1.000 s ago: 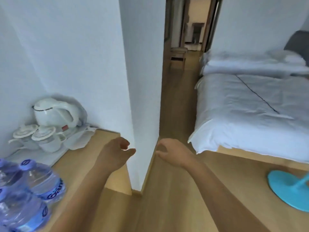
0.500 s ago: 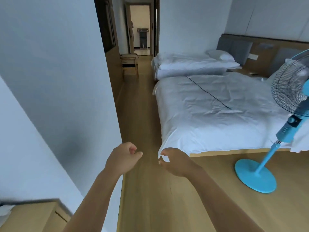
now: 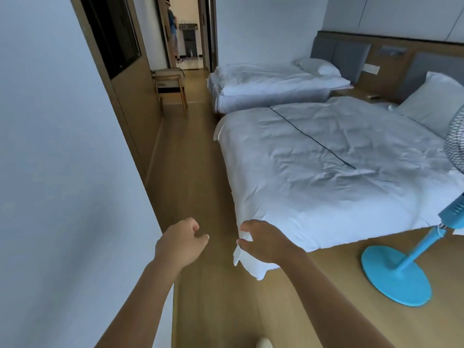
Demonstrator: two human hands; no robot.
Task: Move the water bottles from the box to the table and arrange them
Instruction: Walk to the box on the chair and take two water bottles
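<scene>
No water bottles, box or table show in the head view now. My left hand (image 3: 181,243) hangs in front of me over the wooden floor, fingers loosely curled and holding nothing. My right hand (image 3: 263,241) is level with it, a short gap to the right, also loosely curled and empty. It appears in front of the near corner of the white bed cover without gripping it.
A white wall (image 3: 62,172) runs close along my left. A bed (image 3: 339,167) with white covers fills the right, a second bed (image 3: 271,84) behind it. A blue standing fan (image 3: 396,275) is at right. A wooden chair (image 3: 170,84) and a person (image 3: 173,28) stand down the corridor.
The view has swung right, away from the table with the bottles, kettle and cups, which have left the frame. The beds and fan have come into view. Both hands stay empty.
</scene>
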